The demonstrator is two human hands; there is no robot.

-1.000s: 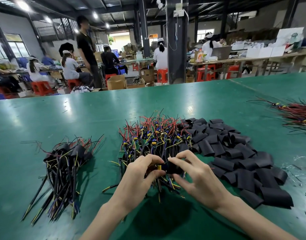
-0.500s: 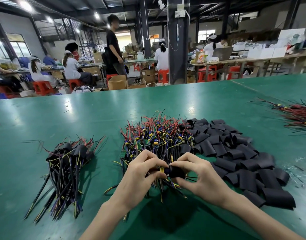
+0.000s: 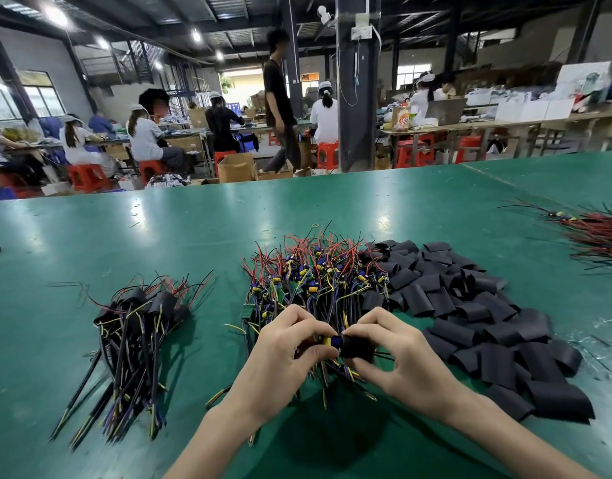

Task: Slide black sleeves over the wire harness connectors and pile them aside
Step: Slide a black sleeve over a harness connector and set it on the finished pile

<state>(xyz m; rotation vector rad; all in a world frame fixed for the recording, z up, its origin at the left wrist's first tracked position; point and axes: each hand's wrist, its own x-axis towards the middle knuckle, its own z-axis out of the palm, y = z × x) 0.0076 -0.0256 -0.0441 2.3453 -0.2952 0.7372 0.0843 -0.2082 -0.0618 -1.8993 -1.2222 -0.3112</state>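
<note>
Green bench (image 3: pixel 193 236); pinch of left hand (image 3: pixel 283 354) on connector (image 3: pixel 332 340), pinch of right hand (image 3: pixel 397 357) on black sleeve (image 3: pixel 358 345).

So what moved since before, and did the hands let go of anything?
Nothing was let go: the left hand and right hand still pinch the connector and black sleeve, drifting slightly right. Behind, the standing person walked right. The sleeved pile, bare harness pile and loose sleeves stayed put.
</note>
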